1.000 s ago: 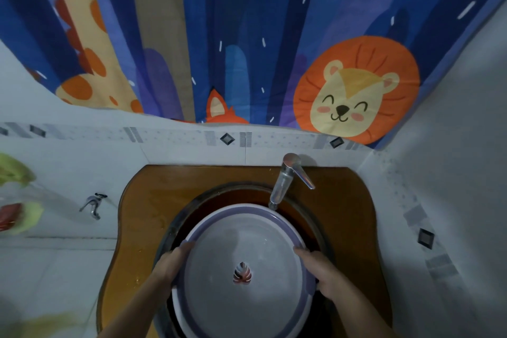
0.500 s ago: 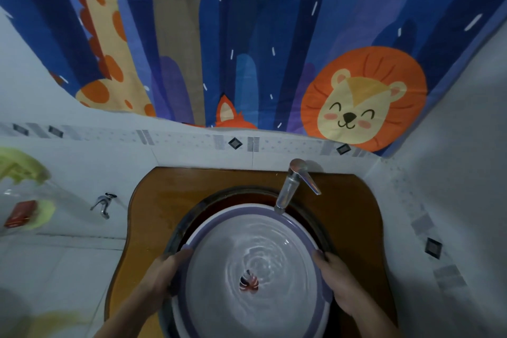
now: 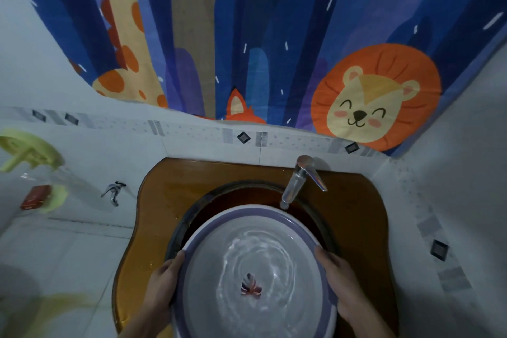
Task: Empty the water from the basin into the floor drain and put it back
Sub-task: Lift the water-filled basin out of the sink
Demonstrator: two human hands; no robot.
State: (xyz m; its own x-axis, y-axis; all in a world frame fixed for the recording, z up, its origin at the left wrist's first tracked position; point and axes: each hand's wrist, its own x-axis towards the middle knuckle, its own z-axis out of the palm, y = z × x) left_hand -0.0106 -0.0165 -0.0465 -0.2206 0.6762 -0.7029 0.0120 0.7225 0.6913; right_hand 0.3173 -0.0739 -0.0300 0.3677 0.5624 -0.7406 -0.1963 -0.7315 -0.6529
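Observation:
A round pale basin (image 3: 241,215) with a purple rim and a leaf print on its bottom holds rippling water. It sits over the dark bowl of the sink (image 3: 247,192), in the lower middle of the view. My left hand (image 3: 162,285) grips the basin's left rim and my right hand (image 3: 338,280) grips its right rim. No floor drain shows in the view.
A chrome tap (image 3: 297,181) overhangs the basin's far edge. The sink is set in a brown counter (image 3: 356,214) against tiled walls, with a corner wall close on the right. A cartoon curtain (image 3: 247,35) hangs behind. A small wall tap (image 3: 113,192) and a yellow soap holder (image 3: 41,195) are on the left.
The still water now ripples in rings. The basin has come nearer to me and away from the tap, with both hands still on its rim.

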